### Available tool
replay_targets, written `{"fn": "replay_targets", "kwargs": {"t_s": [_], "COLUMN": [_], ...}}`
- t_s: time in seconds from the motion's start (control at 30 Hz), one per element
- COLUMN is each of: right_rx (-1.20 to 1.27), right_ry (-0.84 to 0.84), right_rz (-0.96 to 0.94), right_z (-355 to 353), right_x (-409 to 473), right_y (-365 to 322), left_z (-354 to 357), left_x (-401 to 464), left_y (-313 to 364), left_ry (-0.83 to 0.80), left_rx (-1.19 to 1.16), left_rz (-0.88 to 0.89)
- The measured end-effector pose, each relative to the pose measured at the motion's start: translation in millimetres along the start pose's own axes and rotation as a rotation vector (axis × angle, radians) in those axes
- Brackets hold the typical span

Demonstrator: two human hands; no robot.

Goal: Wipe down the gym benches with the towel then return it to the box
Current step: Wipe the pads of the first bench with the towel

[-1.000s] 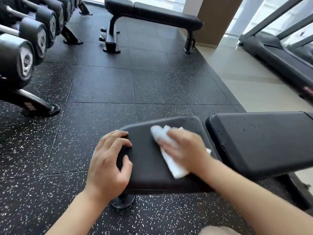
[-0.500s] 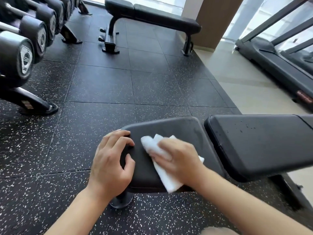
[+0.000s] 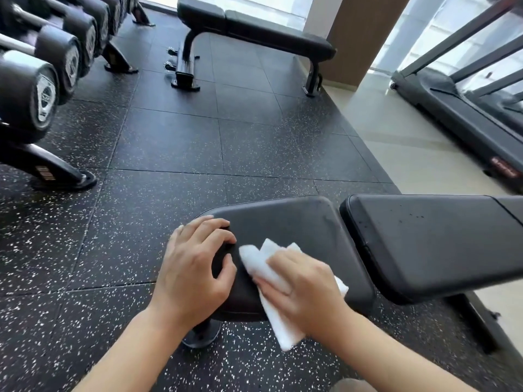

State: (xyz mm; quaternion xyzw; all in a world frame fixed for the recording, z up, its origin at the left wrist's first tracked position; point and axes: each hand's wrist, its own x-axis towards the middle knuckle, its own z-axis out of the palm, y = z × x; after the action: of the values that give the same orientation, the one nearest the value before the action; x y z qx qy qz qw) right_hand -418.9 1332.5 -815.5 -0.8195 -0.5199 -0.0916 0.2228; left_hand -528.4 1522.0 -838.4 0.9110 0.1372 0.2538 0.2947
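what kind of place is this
A gym, most likely its free-weights area: a rack of dumbbells, a flat bench on speckled rubber floor tiles, and a treadmill by the windows.

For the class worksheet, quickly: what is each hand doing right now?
Left hand: grips the seat pad edge.
Right hand: presses the towel flat.

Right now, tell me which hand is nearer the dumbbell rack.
Left. The left hand grips the near end of the seat pad, on the side toward the dumbbell rack. The right hand presses the towel farther right on the pad.
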Motion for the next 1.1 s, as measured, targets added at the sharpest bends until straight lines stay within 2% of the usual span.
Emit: {"fn": "replay_targets", "kwargs": {"t_s": [0.07,0.13,0.23,0.33,0.47,0.6,0.73,0.8,0.87,1.0,1.1], "right_rx": [0.077,-0.019,-0.138,-0.190,-0.208,-0.118,-0.137,-0.170,-0.152,-0.108,-0.145], "right_ry": [-0.063,-0.075,0.041,0.073,0.024,0.022,0.022,0.008,-0.001,0.094,0.111], "right_rz": [-0.053,0.098,0.353,0.376,0.248,-0.051,-0.382,-0.435,-0.330,0.122,0.189], "right_z": [-10.0,-15.6,-9.3,6.1,10.0,13.2,-9.6,-27.7,-43.4,-61.8,-48.5], "right_x": [-5.0,23.4,77.7,96.5,77.6,21.4,-23.5,-33.1,-39.3,-32.6,-16.0], "right_y": [16.1,41.7,82.4,85.8,39.1,-31.8,-6.0,24.5,55.4,85.9,56.6], "left_z": [2.2,4.0,6.2,5.8,5.5,-3.4,-8.3,-4.7,-2.0,-1.4,-0.2], "left_x": [0.4,2.1,0.4,-0.2,-1.6,3.2,4.7,2.0,-0.6,-1.7,-2.9], "left_y": [1.4,-0.1,-2.2,-3.1,-3.5,-9.8,-8.4,-1.6,2.8,5.0,6.6], "left_ry": [0.021,0.046,0.091,0.139,0.163,0.189,0.151,0.129,0.136,0.157,0.168], "left_rx": [-0.005,-0.011,-0.048,-0.112,-0.157,-0.232,-0.203,-0.181,-0.162,-0.144,-0.132], "left_rz": [0.003,-0.002,-0.006,-0.025,-0.058,-0.181,-0.182,-0.146,-0.124,-0.121,-0.121]}}
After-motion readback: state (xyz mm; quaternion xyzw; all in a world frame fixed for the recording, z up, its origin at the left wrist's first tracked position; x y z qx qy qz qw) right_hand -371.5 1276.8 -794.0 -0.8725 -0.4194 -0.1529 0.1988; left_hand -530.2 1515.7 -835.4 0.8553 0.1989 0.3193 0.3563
